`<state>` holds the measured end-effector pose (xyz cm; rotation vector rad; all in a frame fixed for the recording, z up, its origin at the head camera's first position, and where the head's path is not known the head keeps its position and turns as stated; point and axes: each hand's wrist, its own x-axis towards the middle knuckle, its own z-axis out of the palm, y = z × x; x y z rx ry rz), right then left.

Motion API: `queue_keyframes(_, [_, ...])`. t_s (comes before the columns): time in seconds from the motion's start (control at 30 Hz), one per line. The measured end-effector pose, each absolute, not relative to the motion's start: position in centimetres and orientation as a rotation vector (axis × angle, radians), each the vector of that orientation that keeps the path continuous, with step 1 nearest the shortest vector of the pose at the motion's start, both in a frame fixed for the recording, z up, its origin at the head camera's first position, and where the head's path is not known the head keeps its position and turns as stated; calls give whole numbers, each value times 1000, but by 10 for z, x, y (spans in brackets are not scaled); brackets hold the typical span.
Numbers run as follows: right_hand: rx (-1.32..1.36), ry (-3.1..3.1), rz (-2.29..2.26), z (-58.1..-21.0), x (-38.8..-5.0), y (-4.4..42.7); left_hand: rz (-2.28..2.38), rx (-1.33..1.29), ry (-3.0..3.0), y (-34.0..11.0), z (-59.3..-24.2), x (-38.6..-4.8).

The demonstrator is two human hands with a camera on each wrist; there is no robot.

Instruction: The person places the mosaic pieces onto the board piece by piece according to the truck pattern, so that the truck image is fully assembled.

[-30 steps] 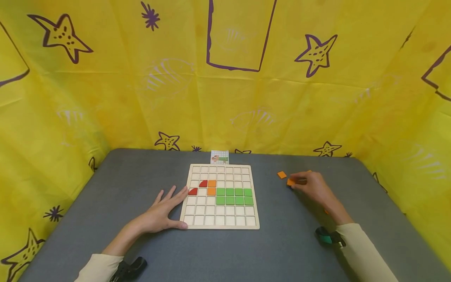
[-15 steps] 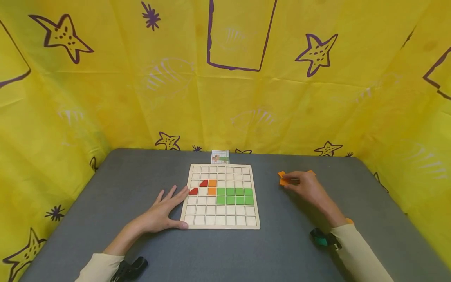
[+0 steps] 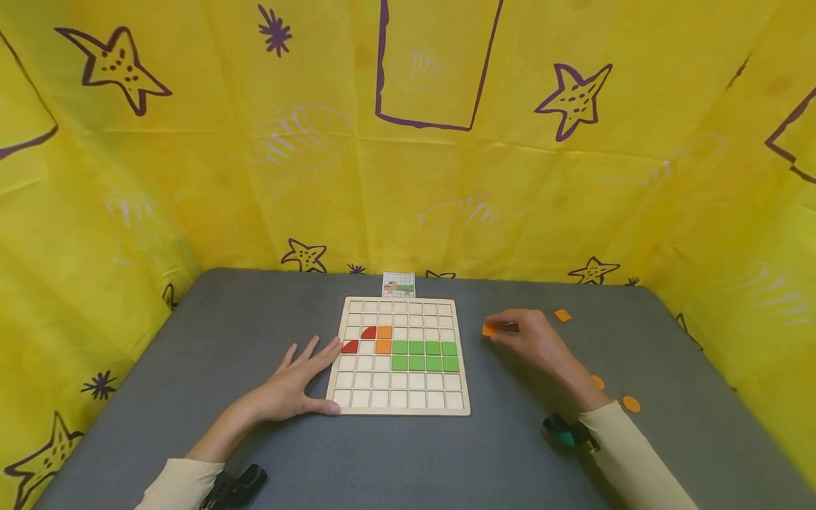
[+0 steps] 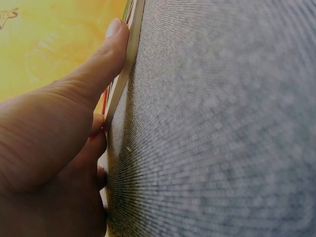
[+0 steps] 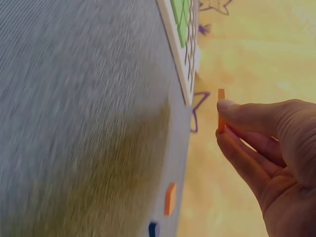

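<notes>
The right hand (image 3: 537, 341) pinches one small orange piece (image 3: 489, 331) between thumb and fingertips; seen edge-on from the right wrist, the piece is thin and flat, with no long axis clear enough to call. The board (image 3: 398, 410) lies to the left of that piece, near but apart from it, with its right edge facing the right hand. The left hand (image 3: 290, 389) is nearer the board, its fingers spread along the left edge and touching it, gripping nothing that shows. On the board I count eight green squares (image 3: 416, 348) in two rows of four, two orange squares (image 3: 384, 332) stacked beside them and two red quarter-rounds (image 3: 369, 333). Behind it lies one printed card (image 3: 398, 285). On the table (image 3: 408, 460), right of the right hand, lie one orange tile (image 3: 562, 315) and two orange discs (image 3: 631, 404), one partly behind the forearm.
</notes>
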<state>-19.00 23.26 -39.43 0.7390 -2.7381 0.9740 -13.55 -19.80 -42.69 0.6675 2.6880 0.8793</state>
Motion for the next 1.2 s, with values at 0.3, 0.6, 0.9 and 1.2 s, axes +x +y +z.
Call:
queue_keyframes(0.3, [816,-2717,1027,-396,-190,204,866,646,2674,-197,-429,-136])
queue_keyframes(0.6, [839,-2730,1092,-396,-188,183,874,665,2682,-198,-428,-136])
queue_keyframes(0.9, [844,-2730,1133,-393,-186,167,873,666,2674,-198,-429,-136])
queue_keyframes(1.2, [963,-2745,1109,-396,-187,143,870,639,2667,-197,-428,-137])
